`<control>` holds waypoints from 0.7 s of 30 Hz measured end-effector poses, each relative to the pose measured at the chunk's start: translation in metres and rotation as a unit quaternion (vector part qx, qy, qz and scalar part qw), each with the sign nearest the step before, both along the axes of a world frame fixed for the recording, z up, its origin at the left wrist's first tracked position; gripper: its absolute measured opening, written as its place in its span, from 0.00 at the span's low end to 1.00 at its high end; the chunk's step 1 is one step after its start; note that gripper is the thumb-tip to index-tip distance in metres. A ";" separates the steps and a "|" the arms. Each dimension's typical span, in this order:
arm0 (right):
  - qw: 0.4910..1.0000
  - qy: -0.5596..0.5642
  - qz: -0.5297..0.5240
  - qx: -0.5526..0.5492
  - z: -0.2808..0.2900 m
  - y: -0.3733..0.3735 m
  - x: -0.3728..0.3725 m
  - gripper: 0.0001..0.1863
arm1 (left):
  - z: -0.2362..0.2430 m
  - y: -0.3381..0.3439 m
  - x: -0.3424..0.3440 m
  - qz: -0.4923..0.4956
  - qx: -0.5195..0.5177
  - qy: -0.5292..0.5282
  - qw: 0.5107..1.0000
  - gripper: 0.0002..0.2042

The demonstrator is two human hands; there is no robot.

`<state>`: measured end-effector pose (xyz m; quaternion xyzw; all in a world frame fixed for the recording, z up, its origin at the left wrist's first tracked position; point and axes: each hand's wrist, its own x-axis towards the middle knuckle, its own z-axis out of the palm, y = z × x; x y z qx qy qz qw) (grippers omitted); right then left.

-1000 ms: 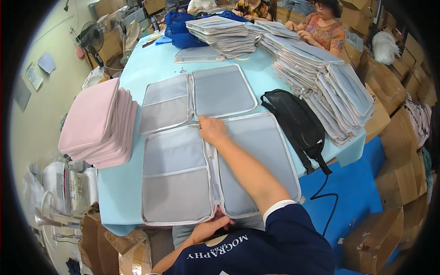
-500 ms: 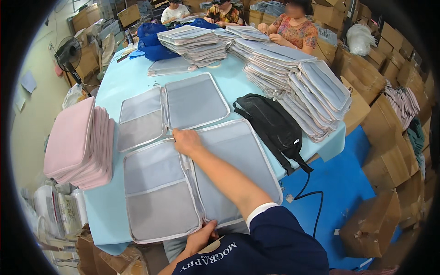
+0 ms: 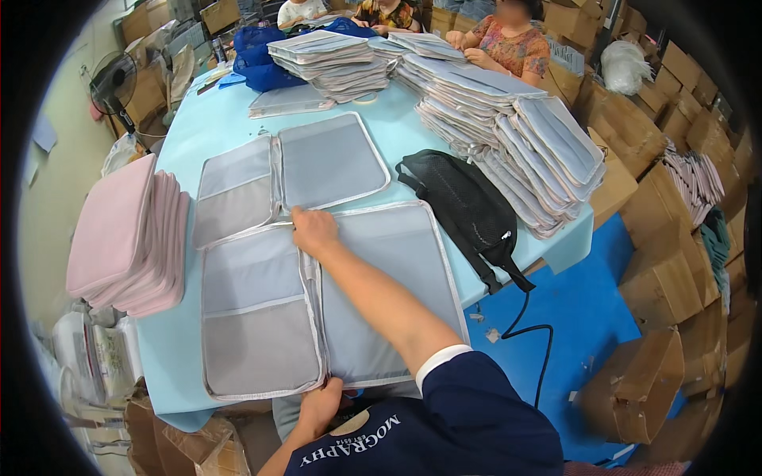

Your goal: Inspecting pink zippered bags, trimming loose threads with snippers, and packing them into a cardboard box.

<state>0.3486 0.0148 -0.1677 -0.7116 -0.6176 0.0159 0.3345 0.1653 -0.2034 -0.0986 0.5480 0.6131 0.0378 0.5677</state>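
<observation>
Since the open grey laptop-style sleeve [image 3: 262, 349] looks light and floppy, its spine [image 3: 314, 301] suits gripping, right hand [image 3: 316, 231] pinching the far end, left hand [image 3: 320, 406] the near.

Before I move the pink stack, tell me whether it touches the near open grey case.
Apart: the head view shows a strip of light blue tabletop between the pink stack and the left edge of the near open grey case.
</observation>
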 end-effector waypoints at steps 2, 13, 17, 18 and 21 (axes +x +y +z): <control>0.999 0.007 -0.001 -0.035 0.002 -0.001 -0.003 0.08 | -0.017 -0.005 -0.004 0.008 0.032 -0.006 0.999 0.12; 0.997 0.046 0.057 -0.038 0.052 -0.034 0.063 0.13 | -0.083 -0.004 0.015 -0.263 -0.183 -0.384 0.866 0.25; 0.983 -0.098 -0.030 -0.151 0.088 -0.104 0.105 0.11 | -0.099 -0.007 0.045 -0.286 -0.233 -0.425 0.827 0.23; 0.975 -0.130 -0.054 -0.174 0.090 -0.123 0.115 0.11 | -0.094 -0.009 0.054 -0.249 -0.248 -0.464 0.813 0.23; 0.955 -0.131 -0.137 -0.230 0.099 -0.177 0.123 0.11 | -0.080 -0.005 0.073 -0.181 -0.259 -0.508 0.801 0.24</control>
